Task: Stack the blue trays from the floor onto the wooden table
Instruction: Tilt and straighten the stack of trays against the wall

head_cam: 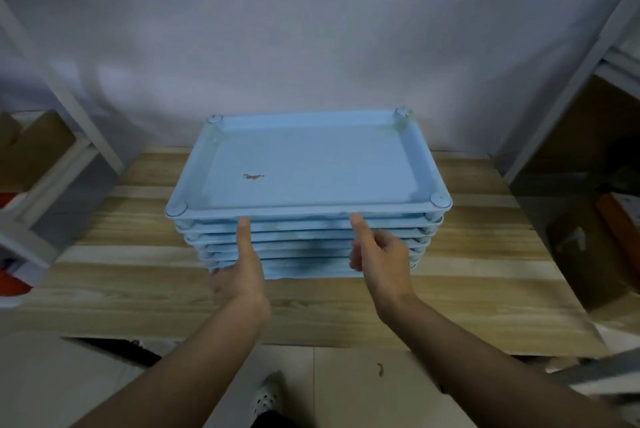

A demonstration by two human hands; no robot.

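Note:
Several blue trays (304, 237) are stacked on the wooden table (138, 271), close to the white back wall. The top tray (311, 167) lies level and has a small brown stain on its floor. My left hand (242, 275) is at the stack's front face, with its thumb pointing up to just below the top tray's front rim. My right hand (384, 261) is also at the front face, thumb raised to the same rim and fingers loosely curled. Neither hand grips a tray. No tray shows on the visible floor.
A white metal shelf frame (52, 164) stands left of the table with cardboard boxes behind it. More shelving with brown boxes (588, 185) stands on the right. The tiled floor (346, 386) and my white shoe (266, 396) show below the table's front edge.

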